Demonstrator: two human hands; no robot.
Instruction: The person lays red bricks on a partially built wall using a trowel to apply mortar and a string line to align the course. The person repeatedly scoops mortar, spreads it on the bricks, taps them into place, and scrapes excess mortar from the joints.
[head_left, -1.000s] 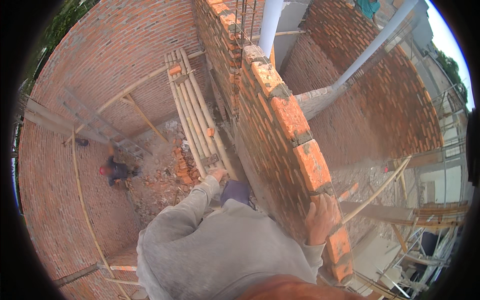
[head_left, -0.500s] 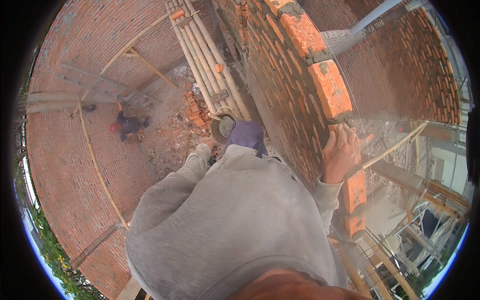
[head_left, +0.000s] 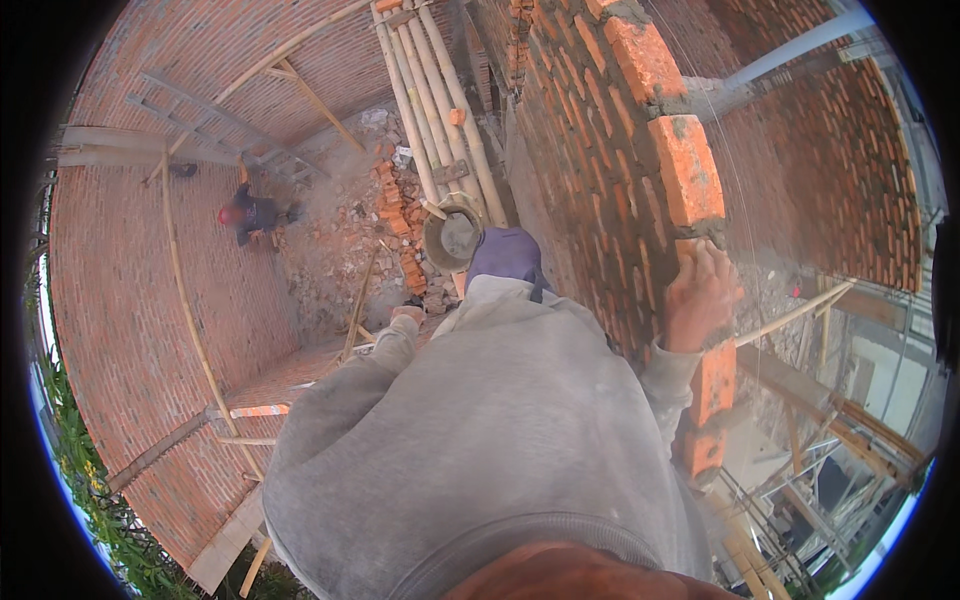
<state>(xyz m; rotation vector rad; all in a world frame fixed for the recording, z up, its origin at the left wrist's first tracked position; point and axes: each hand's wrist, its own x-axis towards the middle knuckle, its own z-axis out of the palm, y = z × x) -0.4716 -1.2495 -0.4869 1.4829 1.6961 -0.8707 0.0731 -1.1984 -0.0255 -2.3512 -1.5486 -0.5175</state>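
The wall (head_left: 620,190) is built of orange-red bricks with grey mortar joints and is seen running up the right of the view; its top course is gripped by the right hand (head_left: 697,296), fingers curled together over the edge. The left hand (head_left: 405,318) is held low beside a grey bucket (head_left: 452,232) on bamboo poles (head_left: 440,110); whether it is spread or closed cannot be told, as it is largely covered by the sleeve. Far below, a person (head_left: 250,213) is made out only dimly. Compared with half a second ago, the view has tilted further downward.
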